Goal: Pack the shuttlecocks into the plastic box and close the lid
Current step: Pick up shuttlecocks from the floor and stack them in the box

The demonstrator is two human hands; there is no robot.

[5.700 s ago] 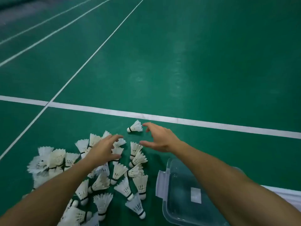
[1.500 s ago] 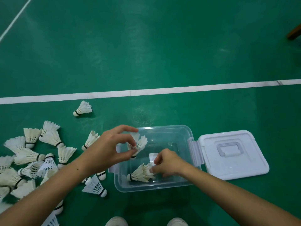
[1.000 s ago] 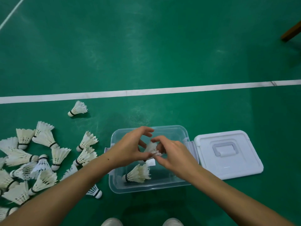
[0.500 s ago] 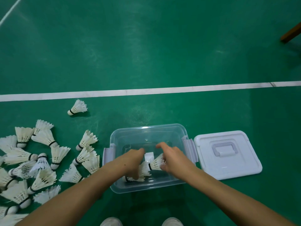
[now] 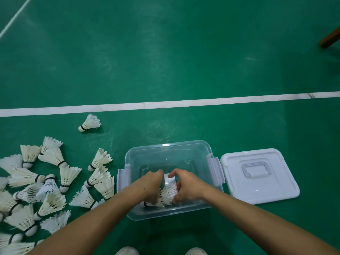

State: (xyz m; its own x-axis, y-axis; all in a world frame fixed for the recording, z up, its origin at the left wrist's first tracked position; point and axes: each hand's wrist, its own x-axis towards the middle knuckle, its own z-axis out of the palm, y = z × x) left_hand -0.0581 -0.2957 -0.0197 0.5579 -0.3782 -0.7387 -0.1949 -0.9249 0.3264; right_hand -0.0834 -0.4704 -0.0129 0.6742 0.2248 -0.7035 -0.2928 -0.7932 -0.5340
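A single wide-angle view, worn on the person's head, looks forward and steeply down at a green court floor [image 5: 165,52], with both bare forearms reaching in from the bottom edge and what seem to be two pale shoe tips [image 5: 127,252] cut off there. It sits close above the clear plastic box [image 5: 169,150] in the lower middle, with the white lid [image 5: 257,192] to its right and the scattered white feather shuttlecocks [image 5: 51,181] running off the left edge. The white painted line [image 5: 184,103] curves across the frame, and no second view shares the scene.
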